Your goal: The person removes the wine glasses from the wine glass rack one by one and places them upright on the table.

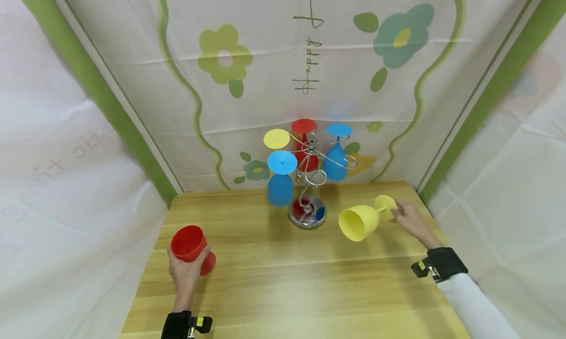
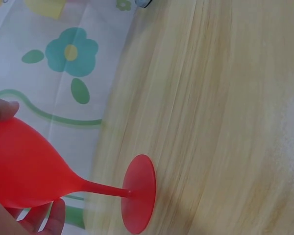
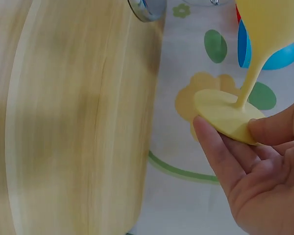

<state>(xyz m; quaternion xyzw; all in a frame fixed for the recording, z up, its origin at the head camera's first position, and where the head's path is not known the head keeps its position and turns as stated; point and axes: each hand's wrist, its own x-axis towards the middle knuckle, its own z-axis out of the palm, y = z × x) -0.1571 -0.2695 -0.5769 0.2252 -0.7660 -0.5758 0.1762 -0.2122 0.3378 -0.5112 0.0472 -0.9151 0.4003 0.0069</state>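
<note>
My left hand [image 1: 182, 275] grips a red goblet [image 1: 189, 244] round its bowl, mouth tilted upward; in the left wrist view its stem and round foot [image 2: 139, 196] point away from the fingers. At the right, my right hand [image 1: 411, 220] pinches a yellow goblet [image 1: 363, 222] by the edge of its flat foot [image 3: 220, 108], thumb on one face and fingers beneath. That goblet lies sideways in the air, its mouth toward the middle of the table. Between the hands stands a chrome wire rack [image 1: 311, 182] with goblets hanging upside down.
On the rack hang a blue goblet [image 1: 280, 187] at the front left, another blue goblet [image 1: 337, 161] at the right, a red goblet [image 1: 306, 155] behind and a yellow foot [image 1: 276, 138] at the left. A patterned cloth [image 1: 265, 83] rises behind the wooden table [image 1: 292, 290].
</note>
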